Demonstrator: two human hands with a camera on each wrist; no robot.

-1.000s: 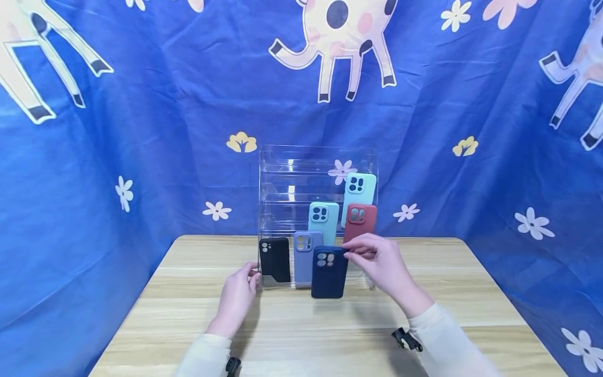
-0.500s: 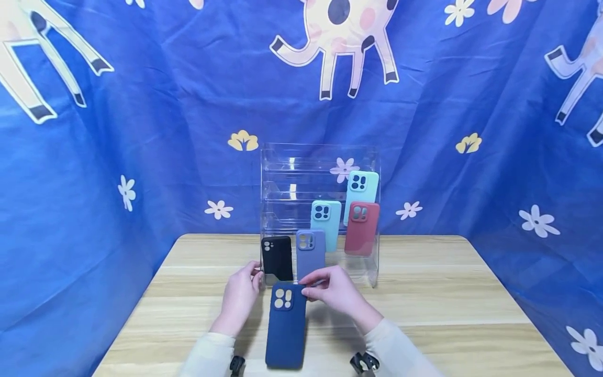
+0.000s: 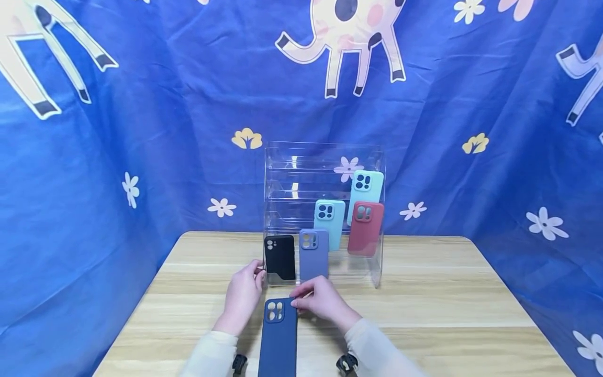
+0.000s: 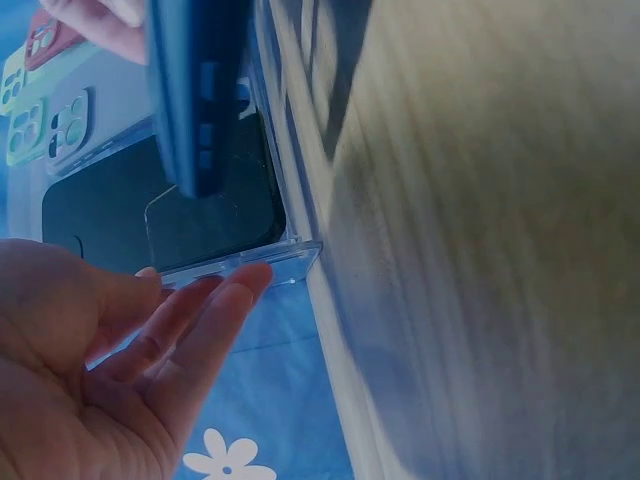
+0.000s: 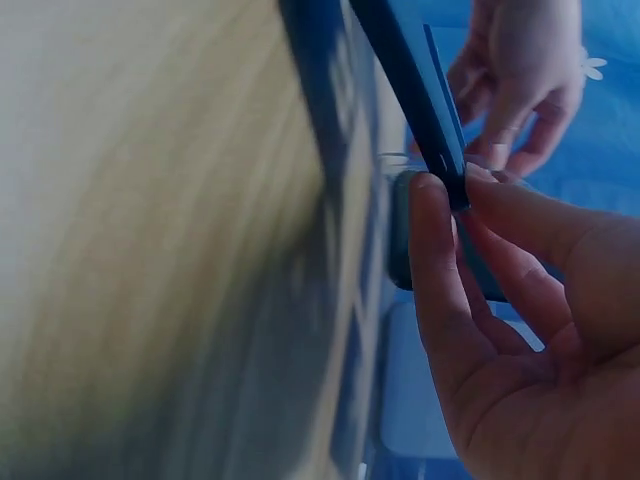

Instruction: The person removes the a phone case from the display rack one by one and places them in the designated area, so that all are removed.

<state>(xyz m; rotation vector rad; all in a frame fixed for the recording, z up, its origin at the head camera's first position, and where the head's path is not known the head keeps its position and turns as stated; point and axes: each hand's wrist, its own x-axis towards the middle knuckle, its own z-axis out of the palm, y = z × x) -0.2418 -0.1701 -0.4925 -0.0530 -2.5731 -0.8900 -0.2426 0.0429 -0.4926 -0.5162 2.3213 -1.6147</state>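
Note:
My right hand [image 3: 322,301] pinches the top right corner of a navy blue phone case [image 3: 279,340] between thumb and fingers. The case hangs in front of the display stand with its camera cutout at the top; its lower end runs out of the head view. In the right wrist view, the case [image 5: 415,90] shows edge-on between the fingertips. At the left side of a clear acrylic display stand [image 3: 301,207], my left hand [image 3: 244,293] touches the side panel with its fingertips. Its fingers [image 4: 200,350] are mostly straight in the left wrist view.
A black case [image 3: 280,256] and a lavender case [image 3: 314,256] stand in the lowest tier. Higher up are a mint case [image 3: 332,222], a red case [image 3: 366,229] and another mint case [image 3: 367,188]. The wooden table [image 3: 447,303] meets a blue curtain [image 3: 141,94].
My right hand has drawn the navy case away from the stand, toward me and to the left. My left hand has stayed at the stand's side; the head view has shifted slightly.

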